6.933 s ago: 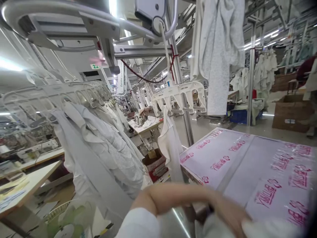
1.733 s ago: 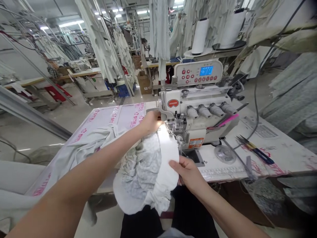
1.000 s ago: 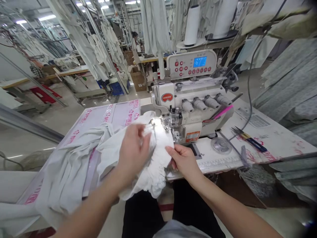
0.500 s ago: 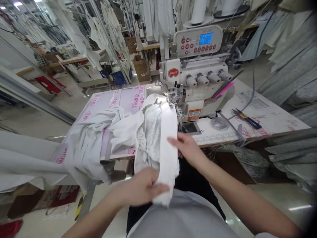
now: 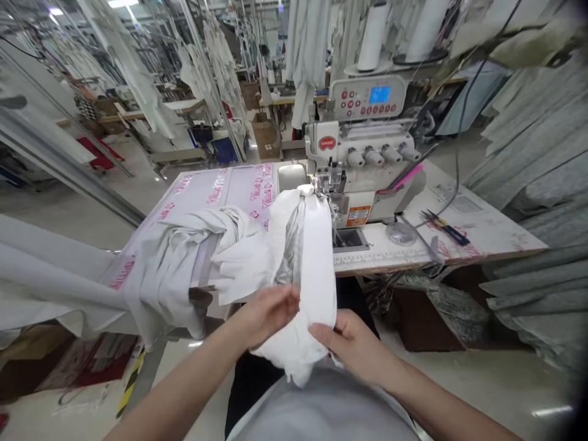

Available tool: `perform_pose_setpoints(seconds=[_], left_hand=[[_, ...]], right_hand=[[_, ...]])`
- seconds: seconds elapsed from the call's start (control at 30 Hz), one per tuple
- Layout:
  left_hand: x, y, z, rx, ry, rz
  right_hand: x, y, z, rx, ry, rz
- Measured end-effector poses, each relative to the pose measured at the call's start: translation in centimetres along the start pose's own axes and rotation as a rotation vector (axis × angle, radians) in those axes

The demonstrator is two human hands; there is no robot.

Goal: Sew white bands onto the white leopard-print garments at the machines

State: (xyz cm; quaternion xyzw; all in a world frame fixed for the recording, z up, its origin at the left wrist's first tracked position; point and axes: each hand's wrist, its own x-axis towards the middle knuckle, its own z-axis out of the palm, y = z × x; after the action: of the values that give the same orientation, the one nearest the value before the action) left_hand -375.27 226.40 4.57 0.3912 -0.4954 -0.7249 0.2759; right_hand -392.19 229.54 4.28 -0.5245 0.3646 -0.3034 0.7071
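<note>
Head view: the left hand (image 5: pixel 269 315) is pressing its fingers together against the near side of a white knit garment (image 5: pixel 316 294), and the right hand (image 5: pixel 351 343) is pinching the same cloth between thumb and curled fingers just beside it. The garment is bunching into a loop, showing a grey-patterned inner face, with its far end resting at the presser foot (image 5: pixel 323 182) of an overlock sewing machine (image 5: pixel 356 160). More white cloth (image 5: pixel 174 263) is spreading left across a table (image 5: pixel 197 187) with a pink-printed plastic cover. Right of the machine, a pair of thread snips (image 5: pixel 446 234) is lying near the table's far edge.
</note>
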Motion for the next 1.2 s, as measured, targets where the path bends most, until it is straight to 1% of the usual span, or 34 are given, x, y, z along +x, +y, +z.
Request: perform_pose_setpoints(seconds=[0.03, 0.07, 0.1, 0.13, 0.17, 0.2, 0.23, 0.27, 0.3, 0.33, 0.4, 0.5, 0.57, 0.63, 0.73, 0.8, 0.97, 1.13, 1.2], left_hand=[[1.7, -0.1, 0.1, -0.01, 0.203, 0.114], [3.4, -0.1, 0.2, 0.053, 0.419, 0.228], [4.8, -0.1, 0.2, 0.178, 0.618, 0.315], [5.9, 0.0, -0.1, 0.342, 0.777, 0.367], [6.5, 0.3, -0.5, 0.512, 0.874, 0.378], [6.8, 0.6, -1.3, 0.658, 0.892, 0.355], [6.6, 1.1, -2.2, 0.755, 0.851, 0.311], [6.1, 1.7, -3.1, 0.802, 0.781, 0.261], [5.4, 2.4, -4.1, 0.821, 0.721, 0.229], [4.6, 3.1, -5.0, 0.827, 0.686, 0.223], [3.2, 4.6, -6.1, 0.808, 0.668, 0.233], [2.5, 6.1, -6.1, 0.734, 0.649, 0.198], [3.0, 6.6, -5.6, 0.708, 0.661, 0.192], [3.8, 6.8, -5.3, 0.728, 0.706, 0.231], [5.2, 7.4, -5.4, 0.733, 0.767, 0.285], [6.0, 8.1, -5.7, 0.756, 0.797, 0.323], [7.9, 10.0, -6.6, 0.877, 0.866, 0.4], [11.0, 12.3, -8.5, 0.947, 0.896, 0.499], [11.8, 12.8, -8.6, 0.995, 0.91, 0.557]], right_hand=[[-0.1, 0.1, 0.1, -0.016, -0.003, -0.005], [-0.2, 0.3, 0.2, -0.033, -0.007, -0.004], [-0.3, 0.5, 0.3, -0.048, -0.005, 0.002], [-0.4, 0.7, 0.3, -0.059, -0.003, 0.003], [-0.5, 0.9, 0.3, -0.068, 0.005, -0.003], [-0.5, 1.1, 0.2, -0.077, 0.01, -0.008], [-0.4, 1.1, 0.0, -0.089, 0.012, -0.014], [-0.3, 1.1, -0.2, -0.103, 0.01, -0.023], [-0.2, 1.1, -0.4, -0.122, 0.004, -0.034], [-0.1, 1.0, -0.6, -0.149, -0.008, -0.043], [0.1, 0.8, -0.9, -0.216, -0.03, -0.065], [0.5, 0.9, -1.2, -0.293, -0.044, -0.094], [0.9, 1.1, -1.4, -0.314, -0.02, -0.102], [1.5, 1.1, -1.8, -0.328, 0.026, -0.095], [2.6, 0.6, -2.7, -0.333, 0.088, -0.078], [3.4, -0.1, -3.4, -0.31, 0.095, -0.066], [5.4, -1.6, -5.2, -0.271, 0.113, -0.093], [7.9, -2.8, -6.9, -0.237, 0.11, -0.113], [9.0, -3.4, -7.6, -0.224, 0.112, -0.129]])
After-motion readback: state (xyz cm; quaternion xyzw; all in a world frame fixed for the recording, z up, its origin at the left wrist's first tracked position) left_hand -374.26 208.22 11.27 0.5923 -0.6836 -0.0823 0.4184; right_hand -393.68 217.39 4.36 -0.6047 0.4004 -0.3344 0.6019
